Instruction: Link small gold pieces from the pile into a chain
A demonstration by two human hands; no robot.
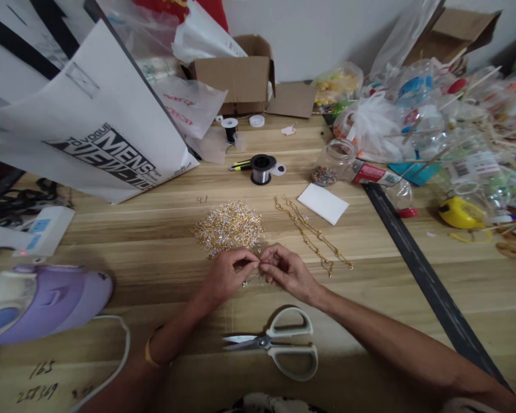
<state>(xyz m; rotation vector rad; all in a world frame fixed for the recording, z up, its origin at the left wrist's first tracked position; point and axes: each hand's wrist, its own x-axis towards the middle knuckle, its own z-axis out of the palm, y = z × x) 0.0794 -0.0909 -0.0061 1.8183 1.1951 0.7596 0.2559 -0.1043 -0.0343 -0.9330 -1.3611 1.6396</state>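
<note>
My left hand (227,272) and my right hand (286,269) meet fingertip to fingertip over the wooden table (155,241), both pinched on a small gold piece too small to make out, with a short beaded strand (251,281) hanging beneath. Just beyond the fingers lies a pile of gold and white beads (229,226). Finished gold chains (312,235) lie to the right of the pile. Grey-handled scissors (279,343) rest shut on the table below my hands.
A spool of wire (261,168), a black thread spool (230,129), a white pad (323,203) and a bead jar (333,162) lie beyond. A purple device (43,301) sits left, a white printed bag (94,126) back left, cardboard boxes (236,77) behind, cluttered plastic bags (434,126) right.
</note>
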